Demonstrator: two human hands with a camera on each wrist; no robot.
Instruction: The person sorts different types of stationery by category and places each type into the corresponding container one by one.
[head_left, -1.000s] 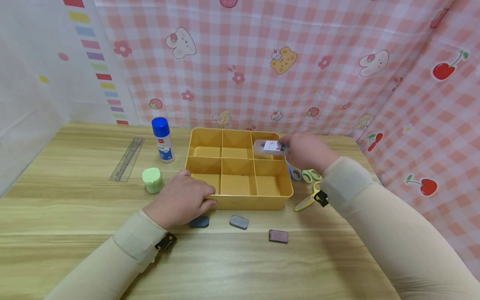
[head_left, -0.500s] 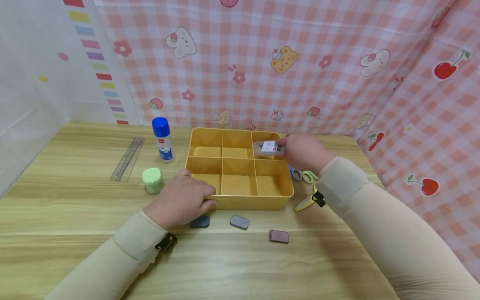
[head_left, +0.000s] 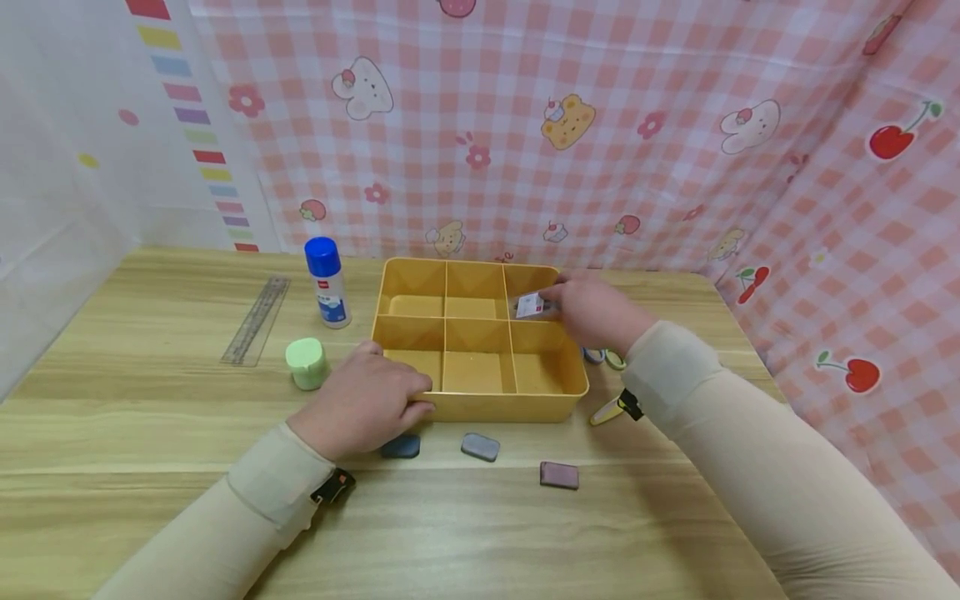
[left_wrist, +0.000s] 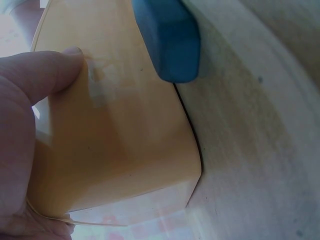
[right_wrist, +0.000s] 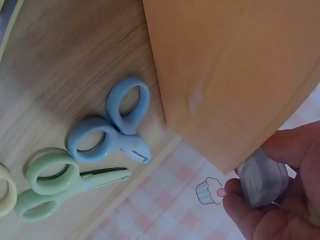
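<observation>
A yellow box (head_left: 495, 407) with several compartments stands mid-table in the head view. My left hand (head_left: 363, 404) grips its front left corner; in the left wrist view the thumb (left_wrist: 62, 75) presses the outer wall. My right hand (head_left: 600, 310) holds a small clear plastic case (head_left: 529, 306) with a white label, tilted into the back right compartment. Thumb and fingers pinch its end in the right wrist view. The case's contents are too small to tell. A dark blue block (left_wrist: 172, 40) lies beside the box wall near my left hand.
Blue scissors (right_wrist: 127, 120), green scissors (right_wrist: 55, 180) and a yellow-handled tool (head_left: 607, 411) lie right of the box. A grey block (head_left: 480, 447) and a purple block (head_left: 559, 475) lie in front. Leftward are a glue bottle (head_left: 327, 283), a green container (head_left: 306, 363) and a ruler (head_left: 257, 321).
My right hand has moved a little left and lowered the clear case into the back right compartment, tilting it. My left hand has stayed on the box corner.
</observation>
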